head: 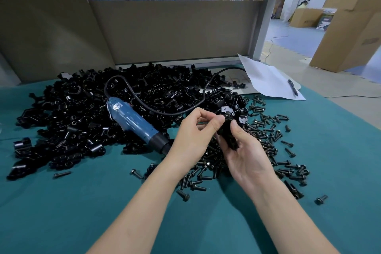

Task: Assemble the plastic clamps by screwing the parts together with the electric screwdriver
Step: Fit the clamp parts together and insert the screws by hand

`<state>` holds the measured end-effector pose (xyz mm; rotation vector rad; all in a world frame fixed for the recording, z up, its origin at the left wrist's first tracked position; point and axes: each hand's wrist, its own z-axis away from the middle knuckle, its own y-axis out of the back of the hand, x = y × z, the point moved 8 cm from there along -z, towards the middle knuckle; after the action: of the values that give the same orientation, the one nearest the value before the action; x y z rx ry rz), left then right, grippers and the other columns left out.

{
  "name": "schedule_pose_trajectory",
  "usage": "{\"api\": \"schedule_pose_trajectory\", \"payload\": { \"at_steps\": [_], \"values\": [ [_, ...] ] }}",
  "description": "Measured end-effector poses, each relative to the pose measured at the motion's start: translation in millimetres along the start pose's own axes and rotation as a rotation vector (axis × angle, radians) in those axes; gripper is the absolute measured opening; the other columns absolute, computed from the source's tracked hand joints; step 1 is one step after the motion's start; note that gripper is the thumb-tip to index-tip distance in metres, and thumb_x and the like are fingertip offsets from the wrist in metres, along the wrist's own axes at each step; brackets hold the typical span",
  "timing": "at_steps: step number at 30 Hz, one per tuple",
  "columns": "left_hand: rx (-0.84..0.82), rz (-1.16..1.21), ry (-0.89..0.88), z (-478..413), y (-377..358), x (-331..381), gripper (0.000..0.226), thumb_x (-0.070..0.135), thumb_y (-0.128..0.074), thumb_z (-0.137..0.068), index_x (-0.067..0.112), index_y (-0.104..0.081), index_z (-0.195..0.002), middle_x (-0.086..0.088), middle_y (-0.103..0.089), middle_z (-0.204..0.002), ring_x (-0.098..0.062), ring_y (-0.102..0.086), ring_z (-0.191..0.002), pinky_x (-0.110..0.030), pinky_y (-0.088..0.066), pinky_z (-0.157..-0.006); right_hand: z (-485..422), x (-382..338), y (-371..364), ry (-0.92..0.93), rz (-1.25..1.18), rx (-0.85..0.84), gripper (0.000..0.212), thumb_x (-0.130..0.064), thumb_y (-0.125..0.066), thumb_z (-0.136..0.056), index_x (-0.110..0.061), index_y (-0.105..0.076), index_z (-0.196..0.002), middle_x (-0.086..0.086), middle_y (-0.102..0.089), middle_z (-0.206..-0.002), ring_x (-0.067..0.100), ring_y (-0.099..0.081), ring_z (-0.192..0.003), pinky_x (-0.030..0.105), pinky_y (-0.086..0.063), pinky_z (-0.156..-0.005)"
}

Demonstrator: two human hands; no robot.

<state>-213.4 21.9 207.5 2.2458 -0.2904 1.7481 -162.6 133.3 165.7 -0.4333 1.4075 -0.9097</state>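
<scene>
A teal-covered table (pixel 61 212) carries everything, and the blue electric screwdriver (pixel 136 124) lies on it unheld, its black nose pointing toward the person and its black cable (pixel 185 109) looping away behind it. Under and all around the screwdriver, mostly to its left and behind it, spreads a wide heap of black plastic clamp parts (pixel 82 113). Far to the right of the screwdriver, at the table's back corner, lies a white sheet of paper (pixel 266 78). Nearer, to the right of the screwdriver's nose, dark screws (pixel 268 146) lie scattered on the cloth. Both hands meet just right of that nose, above the screws. The right hand (pixel 245 154) lies palm-up, fingers curled, cradling a black clamp (pixel 228 132) with the thumb pressed on its side. The left hand (pixel 193 136) has its fingers curled and pinches the clamp's upper end between thumb and forefinger; whether a screw sits in that pinch cannot be told. A dark pen (pixel 292 88) rests on the paper.
</scene>
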Motion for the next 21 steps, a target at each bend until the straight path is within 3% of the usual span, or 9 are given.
{"api": "schedule_pose_trajectory", "payload": {
  "at_steps": [4, 7, 10, 13, 18, 21],
  "values": [
    [-0.068, -0.033, -0.027, 2, -5, 3, 0.016, 0.028, -0.057, -0.104, 0.03, -0.072, -0.108, 0.017, -0.074, -0.102, 0.001, -0.067, -0.1, -0.027, -0.054, -0.094, 3, 0, 2, -0.033, -0.075, 0.039, 0.034, -0.018, -0.071, -0.079, 0.0, -0.073, -0.108, 0.009, -0.08, -0.095, 0.021, -0.073, -0.097, 0.023, -0.061, -0.079],
    [-0.037, 0.076, 0.035, 2, -3, -1, 0.02, 0.037, -0.057, -0.102, 0.031, -0.066, -0.119, 0.011, -0.073, -0.112, -0.001, -0.067, -0.107, -0.028, -0.054, -0.095, 4, 0, 1, -0.046, -0.113, 0.036, 0.036, -0.017, -0.07, -0.08, 0.002, -0.072, -0.111, 0.013, -0.079, -0.103, 0.024, -0.073, -0.103, 0.022, -0.063, -0.077],
    [0.009, 0.084, 0.044, 2, -1, -1, 0.024, 0.041, -0.069, -0.092, 0.027, -0.063, -0.11, 0.007, -0.072, -0.103, -0.006, -0.069, -0.096, -0.039, -0.058, -0.093, 5, -1, -2, -0.037, -0.092, 0.017, 0.027, -0.017, -0.069, -0.081, 0.0, -0.076, -0.101, 0.012, -0.079, -0.1, 0.021, -0.075, -0.095, 0.023, -0.063, -0.08],
    [0.013, 0.026, -0.038, 3, -2, 6, 0.007, 0.031, -0.07, -0.094, 0.025, -0.067, -0.095, 0.014, -0.071, -0.088, -0.002, -0.066, -0.085, -0.037, -0.058, -0.091, 6, 0, -4, -0.04, -0.049, 0.009, 0.021, -0.018, -0.069, -0.083, -0.004, -0.08, -0.092, 0.008, -0.079, -0.094, 0.018, -0.075, -0.09, 0.021, -0.062, -0.079],
    [-0.053, -0.014, -0.035, 5, -6, 5, 0.019, 0.029, -0.053, -0.105, 0.03, -0.071, -0.109, 0.012, -0.074, -0.106, -0.006, -0.066, -0.106, -0.035, -0.054, -0.097, 8, -1, 0, -0.055, -0.08, 0.043, 0.029, -0.017, -0.071, -0.083, 0.0, -0.074, -0.107, 0.011, -0.08, -0.097, 0.025, -0.072, -0.104, 0.024, -0.061, -0.081],
    [-0.022, 0.068, -0.003, 4, -4, 3, 0.016, 0.038, -0.061, -0.1, 0.033, -0.067, -0.113, 0.012, -0.072, -0.108, -0.002, -0.066, -0.105, -0.029, -0.054, -0.095, 7, -2, -2, -0.055, -0.074, 0.024, 0.027, -0.016, -0.069, -0.086, 0.0, -0.074, -0.107, 0.01, -0.08, -0.097, 0.02, -0.075, -0.092, 0.023, -0.061, -0.079]
  ]
}}
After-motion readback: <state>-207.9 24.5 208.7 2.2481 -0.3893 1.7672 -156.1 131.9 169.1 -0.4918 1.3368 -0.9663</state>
